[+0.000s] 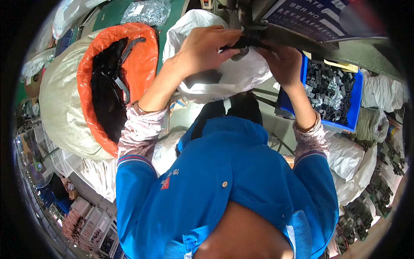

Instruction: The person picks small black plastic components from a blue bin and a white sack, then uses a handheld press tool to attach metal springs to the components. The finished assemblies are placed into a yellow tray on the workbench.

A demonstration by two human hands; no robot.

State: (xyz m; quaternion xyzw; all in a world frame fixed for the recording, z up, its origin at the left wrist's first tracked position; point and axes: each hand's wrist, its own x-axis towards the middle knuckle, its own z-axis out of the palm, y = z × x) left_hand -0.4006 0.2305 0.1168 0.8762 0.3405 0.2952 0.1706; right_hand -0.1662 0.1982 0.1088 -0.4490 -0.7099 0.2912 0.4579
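My left hand (200, 49) reaches up to the machine, its thumb and fingers closed round one end of a dark, narrow part (242, 53). From the other side my right hand (284, 64) grips toward the same part, with its fingertips partly in shadow. The part's exact kind is hard to make out against the dark machine head (248, 26) just above it. Below both hands a white plastic bag (254, 77) hangs open, with a dark shadow or contents inside.
To the left stands a large woven sack with an orange liner (144, 64), full of black curved parts (108, 86). A blue bin (355, 103) of small black pieces sits at right. A bag of small metal pieces (146, 13) lies on the green surface behind.
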